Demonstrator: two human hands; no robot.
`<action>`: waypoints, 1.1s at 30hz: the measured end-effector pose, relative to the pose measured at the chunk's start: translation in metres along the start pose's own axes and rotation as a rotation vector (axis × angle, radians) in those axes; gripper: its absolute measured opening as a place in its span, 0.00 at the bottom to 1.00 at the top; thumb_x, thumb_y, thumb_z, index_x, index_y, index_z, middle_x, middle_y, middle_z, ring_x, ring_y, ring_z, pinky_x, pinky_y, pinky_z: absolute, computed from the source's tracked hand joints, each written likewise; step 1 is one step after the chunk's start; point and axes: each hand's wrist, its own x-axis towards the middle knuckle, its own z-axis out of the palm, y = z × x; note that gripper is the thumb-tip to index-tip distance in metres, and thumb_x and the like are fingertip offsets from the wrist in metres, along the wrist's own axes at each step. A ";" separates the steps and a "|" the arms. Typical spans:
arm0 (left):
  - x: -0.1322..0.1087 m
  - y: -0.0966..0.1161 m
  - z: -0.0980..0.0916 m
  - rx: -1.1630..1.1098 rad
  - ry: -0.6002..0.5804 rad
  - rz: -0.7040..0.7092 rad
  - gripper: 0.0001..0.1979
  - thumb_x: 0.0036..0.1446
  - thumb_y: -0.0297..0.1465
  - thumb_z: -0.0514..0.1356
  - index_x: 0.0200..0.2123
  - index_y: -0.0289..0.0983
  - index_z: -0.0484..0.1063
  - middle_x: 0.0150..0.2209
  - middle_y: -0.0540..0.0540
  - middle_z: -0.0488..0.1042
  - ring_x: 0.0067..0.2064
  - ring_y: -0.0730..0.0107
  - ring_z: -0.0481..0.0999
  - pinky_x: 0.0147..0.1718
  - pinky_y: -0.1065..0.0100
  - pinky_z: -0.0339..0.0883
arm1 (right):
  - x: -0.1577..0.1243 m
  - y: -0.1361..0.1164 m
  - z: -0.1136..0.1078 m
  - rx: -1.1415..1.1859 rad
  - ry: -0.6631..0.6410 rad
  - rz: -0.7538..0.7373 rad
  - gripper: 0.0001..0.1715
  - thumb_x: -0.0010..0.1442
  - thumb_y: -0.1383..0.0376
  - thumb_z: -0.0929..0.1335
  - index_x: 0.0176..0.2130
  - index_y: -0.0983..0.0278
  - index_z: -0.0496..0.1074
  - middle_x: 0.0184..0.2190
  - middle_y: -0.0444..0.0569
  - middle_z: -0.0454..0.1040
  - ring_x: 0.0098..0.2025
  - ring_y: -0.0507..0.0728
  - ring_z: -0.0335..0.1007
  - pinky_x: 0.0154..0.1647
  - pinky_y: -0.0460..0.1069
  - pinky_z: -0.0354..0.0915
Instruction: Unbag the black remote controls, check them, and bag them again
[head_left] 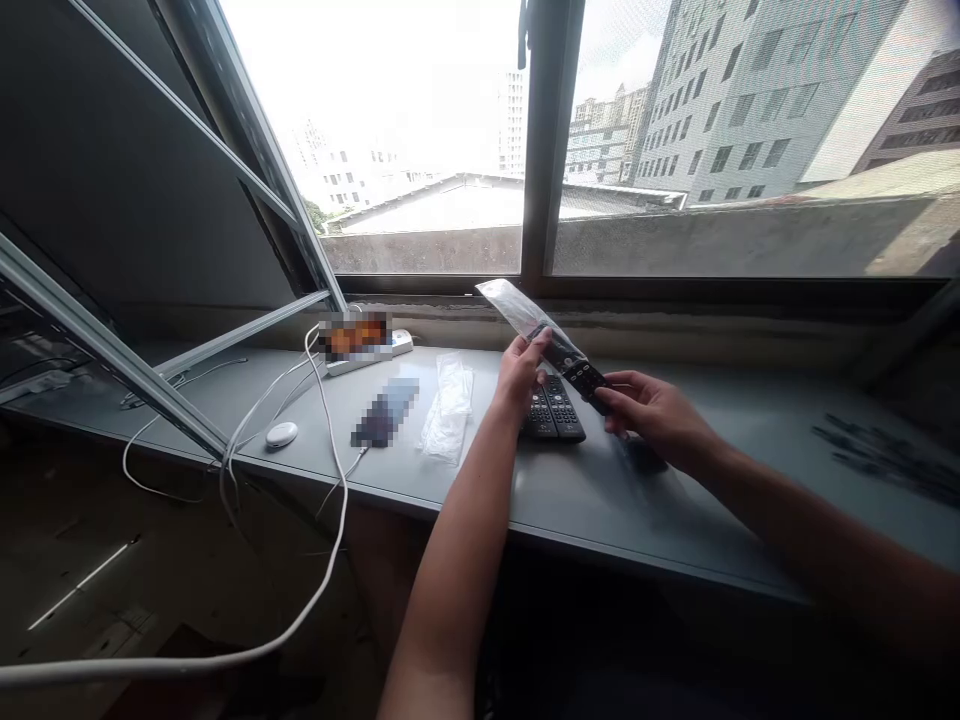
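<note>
A black remote control [587, 383] is tilted above the table, its upper part inside a clear plastic bag [506, 300]. My left hand [523, 372] pinches the bag around the remote's upper part, with the bag's far end sticking out past my fingers. At the remote's lower end, my right hand [654, 412] grips it between thumb and fingers. Beneath my hands, black remotes [556, 412] lie side by side on the table, partly hidden by my left hand. Under my right hand is a dark object [646, 456] I cannot make out. Several flat clear bags [448, 412] lie left of my left forearm.
On the grey table [600, 515], a blurred-out phone-like thing [386, 412] with a cable lies left of the bags. Further left are a white oval case [282, 434], a power strip [403, 342], white cables [337, 450] and a metal frame [247, 170]. Thin dark items [892, 460] lie far right.
</note>
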 end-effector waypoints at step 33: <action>-0.005 0.001 0.000 0.042 -0.140 -0.151 0.23 0.63 0.49 0.76 0.50 0.37 0.86 0.57 0.35 0.87 0.49 0.59 0.86 0.36 0.69 0.70 | 0.004 0.006 0.000 0.074 -0.035 0.047 0.34 0.57 0.47 0.87 0.55 0.59 0.82 0.31 0.48 0.84 0.27 0.58 0.80 0.26 0.51 0.78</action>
